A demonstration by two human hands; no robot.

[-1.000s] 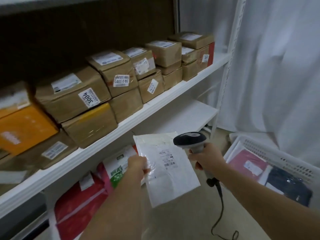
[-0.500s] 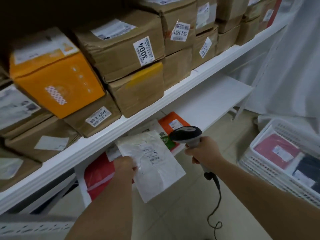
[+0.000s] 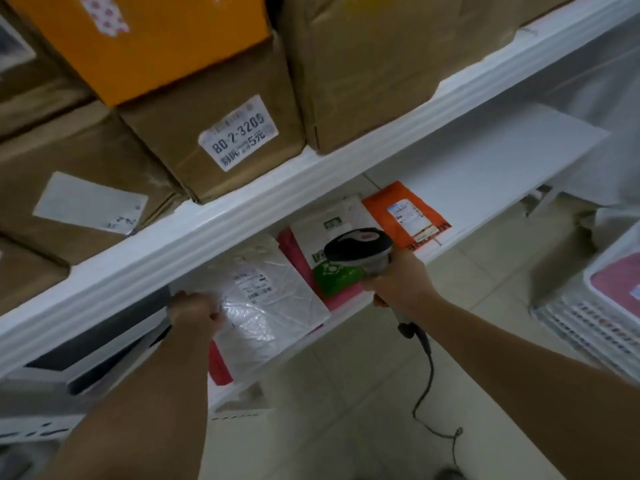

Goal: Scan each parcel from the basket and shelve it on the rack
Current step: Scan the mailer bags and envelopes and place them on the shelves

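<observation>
- Left hand [image 3: 194, 311], lower left of centre, pinched the near-left edge of a white poly mailer [image 3: 266, 299] — the parcel lay flat on the lower shelf [image 3: 485, 168] of the rack, label up.
- Right hand [image 3: 398, 285], centre of frame, gripped a handheld barcode scanner [image 3: 358, 249]; its cable [image 3: 427, 375] trailed down to the tiled floor.
- Beside the mailer: a white-and-green bag [image 3: 332, 268] over a pink one, then an orange mailer [image 3: 405, 213].
- Upper shelf held brown cardboard boxes — one labelled "80-2-3200" [image 3: 239, 133].
- White basket [image 3: 588, 327] at right edge, a red parcel [image 3: 616, 282] inside.
</observation>
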